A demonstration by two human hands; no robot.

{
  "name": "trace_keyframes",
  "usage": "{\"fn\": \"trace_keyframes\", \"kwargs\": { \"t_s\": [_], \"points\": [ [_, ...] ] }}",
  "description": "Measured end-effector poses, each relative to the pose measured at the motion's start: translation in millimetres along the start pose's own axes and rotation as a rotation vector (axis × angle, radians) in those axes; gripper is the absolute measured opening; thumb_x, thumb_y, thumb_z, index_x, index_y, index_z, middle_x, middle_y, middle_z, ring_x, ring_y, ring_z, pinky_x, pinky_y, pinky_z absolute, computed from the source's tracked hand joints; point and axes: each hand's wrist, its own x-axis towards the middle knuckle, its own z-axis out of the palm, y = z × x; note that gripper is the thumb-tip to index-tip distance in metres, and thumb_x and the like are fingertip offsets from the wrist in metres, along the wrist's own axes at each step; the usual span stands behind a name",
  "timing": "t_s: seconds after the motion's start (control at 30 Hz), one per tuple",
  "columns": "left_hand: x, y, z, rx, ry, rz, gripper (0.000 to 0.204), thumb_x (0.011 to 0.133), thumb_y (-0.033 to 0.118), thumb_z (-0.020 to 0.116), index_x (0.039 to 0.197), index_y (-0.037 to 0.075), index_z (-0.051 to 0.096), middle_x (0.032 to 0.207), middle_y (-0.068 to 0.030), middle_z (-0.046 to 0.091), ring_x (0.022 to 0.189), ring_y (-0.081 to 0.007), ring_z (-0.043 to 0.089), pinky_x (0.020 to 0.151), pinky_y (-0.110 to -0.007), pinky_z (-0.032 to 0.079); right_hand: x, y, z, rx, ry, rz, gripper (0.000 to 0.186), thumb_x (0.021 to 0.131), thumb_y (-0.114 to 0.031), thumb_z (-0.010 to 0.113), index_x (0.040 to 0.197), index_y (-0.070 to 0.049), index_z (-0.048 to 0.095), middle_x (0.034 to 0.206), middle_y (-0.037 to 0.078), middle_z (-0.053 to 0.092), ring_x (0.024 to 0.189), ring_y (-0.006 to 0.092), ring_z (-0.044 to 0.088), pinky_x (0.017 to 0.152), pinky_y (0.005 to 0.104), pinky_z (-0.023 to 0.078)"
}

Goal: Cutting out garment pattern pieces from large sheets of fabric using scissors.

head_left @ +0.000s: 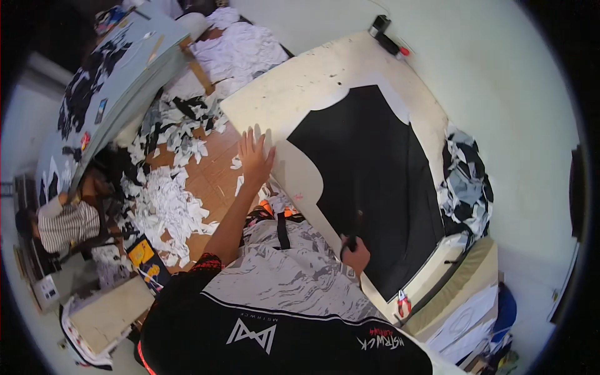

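A large black fabric panel (381,187), cut with curved edges, lies flat on the cream tabletop (281,94). A pale layer (394,103) shows along its far right edge. My left hand (255,156) rests at the table's left edge with fingers spread, holding nothing. My right hand (356,255) is at the near edge, beside the lower left of the panel. Its fingers are closed round a small black object (347,244), mostly hidden by the hand. A red-handled tool (404,304), shaped like pliers, lies near the panel's bottom corner.
White and dark scraps (169,206) cover the floor at left, with a white cloth heap (240,50) beyond. A black device (387,40) stands at the table's far corner. Bundled scraps (465,181) hang at right. A person in stripes (69,222) sits by the grey-blue table (134,62).
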Motion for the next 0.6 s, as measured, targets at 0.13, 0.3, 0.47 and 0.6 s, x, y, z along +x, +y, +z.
{"fn": "trace_keyframes", "kwargs": {
  "t_s": [0.13, 0.3, 0.47, 0.6],
  "points": [
    [40, 11, 19, -0.096, -0.104, 0.274, 0.044, 0.098, 0.023, 0.076, 0.139, 0.011, 0.067, 0.162, -0.0211, 0.047, 0.151, -0.0462, 0.041, 0.121, -0.060, 0.034, -29, 69, -32, -0.188, 0.325, 0.298, 0.042, 0.092, -0.030, 0.075, 0.125, -0.004, 0.067, 0.100, 0.030, 0.074, 0.097, 0.0527, 0.070, 0.079, 0.0572, 0.054],
    [37, 32, 36, -0.113, -0.456, 0.542, 0.041, 0.098, 0.025, 0.075, 0.139, 0.018, 0.069, 0.163, -0.0164, 0.047, 0.154, -0.0419, 0.040, 0.124, -0.059, 0.031, -34, 212, -102, -0.361, 0.640, 0.267, 0.039, 0.092, -0.024, 0.073, 0.120, 0.002, 0.063, 0.093, 0.030, 0.073, 0.092, 0.0539, 0.070, 0.078, 0.0593, 0.053],
    [34, 13, 25, -0.228, -0.616, 0.763, 0.045, 0.096, 0.030, 0.077, 0.139, 0.019, 0.070, 0.167, -0.0134, 0.045, 0.157, -0.0359, 0.037, 0.127, -0.058, 0.027, -27, 165, -108, -0.274, 0.687, 0.327, 0.022, 0.094, -0.014, 0.072, 0.105, 0.004, 0.066, 0.081, 0.022, 0.071, 0.074, 0.0360, 0.069, 0.070, 0.0465, 0.055],
    [34, 19, 39, -0.275, -0.612, 0.860, 0.048, 0.093, 0.032, 0.081, 0.138, 0.019, 0.072, 0.167, -0.0132, 0.045, 0.156, -0.0352, 0.038, 0.126, -0.056, 0.030, -56, 68, -55, 0.354, 0.514, 0.249, 0.018, 0.096, 0.004, 0.068, 0.080, 0.003, 0.060, 0.077, 0.000, 0.063, 0.075, 0.0072, 0.054, 0.070, 0.0266, 0.048]
  ]
}}
